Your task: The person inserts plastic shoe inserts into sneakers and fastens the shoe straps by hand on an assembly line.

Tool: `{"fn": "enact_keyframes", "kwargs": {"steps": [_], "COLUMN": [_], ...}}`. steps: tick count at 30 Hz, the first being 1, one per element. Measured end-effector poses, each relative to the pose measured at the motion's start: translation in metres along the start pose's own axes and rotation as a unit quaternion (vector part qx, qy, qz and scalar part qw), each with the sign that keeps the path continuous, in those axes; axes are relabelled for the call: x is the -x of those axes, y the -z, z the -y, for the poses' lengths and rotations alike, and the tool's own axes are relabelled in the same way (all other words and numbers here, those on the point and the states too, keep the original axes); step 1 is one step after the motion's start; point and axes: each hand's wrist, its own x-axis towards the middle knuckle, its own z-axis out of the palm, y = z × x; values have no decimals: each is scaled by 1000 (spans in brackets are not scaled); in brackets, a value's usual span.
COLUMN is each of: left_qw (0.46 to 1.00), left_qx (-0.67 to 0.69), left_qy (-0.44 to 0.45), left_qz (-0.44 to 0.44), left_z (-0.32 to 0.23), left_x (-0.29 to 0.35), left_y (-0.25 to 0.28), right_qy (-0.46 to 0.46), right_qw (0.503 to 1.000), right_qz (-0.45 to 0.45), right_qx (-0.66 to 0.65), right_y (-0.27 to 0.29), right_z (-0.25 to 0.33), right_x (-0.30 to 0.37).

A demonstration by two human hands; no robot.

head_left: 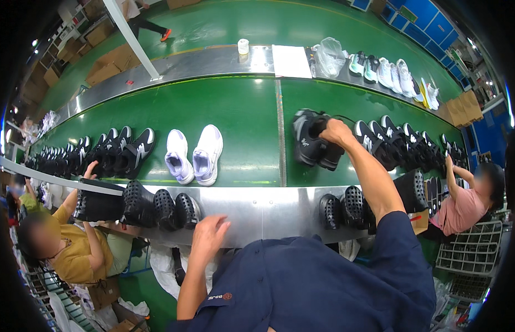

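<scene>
My right hand (pixel 336 131) is stretched out over the green belt with its fingers closed at the collar of a pair of black sneakers (pixel 310 145). The two shoes stand side by side, and the hand hides part of the openings. My left hand (pixel 209 231) is above the near metal ledge, open, with fingers loosely bent and nothing in it. Beside it stand black shoe-shaped pieces with dimpled surfaces (pixel 185 211). On the belt, ahead of the left hand, sits a pair of white sneakers (pixel 206 156), toes pointing away.
Rows of black sneakers line the belt (pixel 241 119) at left (pixel 136 152) and right (pixel 373 141). The far ledge holds a tape roll (pixel 243 46), white sheet (pixel 292 61), plastic bag (pixel 330 57) and white shoes (pixel 396 77). Co-workers sit at left (pixel 80 249) and right (pixel 462 205).
</scene>
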Motion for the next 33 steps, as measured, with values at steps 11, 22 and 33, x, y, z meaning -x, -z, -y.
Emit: {"fn": "enact_keyframes", "kwargs": {"steps": [11, 22, 33], "left_qw": [983, 941, 910], "left_qx": [6, -125, -216], "left_qy": [-182, -155, -353], "left_qz": [16, 273, 27], "left_z": [-59, -12, -27], "left_x": [-117, -67, -49], "left_y": [-44, -39, -87], "right_qy": [101, 43, 122], "right_qw": [988, 997, 948], "right_qz": [100, 27, -227], "right_qx": [52, -62, -188], "right_y": [-47, -150, -176], "right_z": [137, 133, 80], "right_x": [186, 251, 260]}}
